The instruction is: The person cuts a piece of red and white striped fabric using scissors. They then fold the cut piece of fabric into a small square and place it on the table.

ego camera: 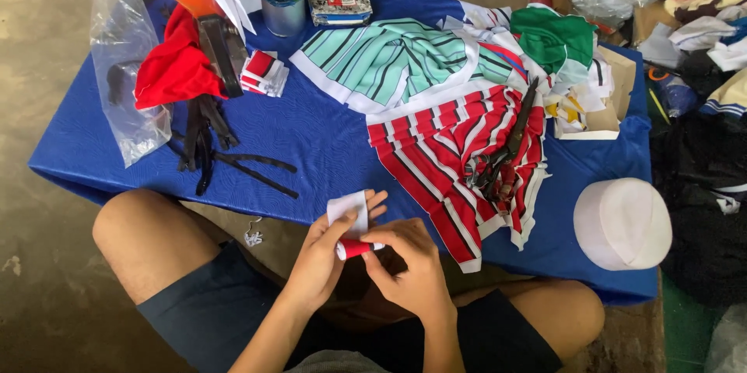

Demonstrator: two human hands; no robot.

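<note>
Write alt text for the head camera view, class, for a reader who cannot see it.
A seated person's left hand and right hand hold a small white cloth piece and a red roll at the edge of a blue table. On it lie red-striped fabric, green-striped fabric, black pliers and black straps.

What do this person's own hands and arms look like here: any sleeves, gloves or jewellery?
Both forearms are bare with no sleeves in view. The left hand and right hand wear no gloves, and no rings, watch or bracelets show. Dark navy shorts cover the lap.
</note>
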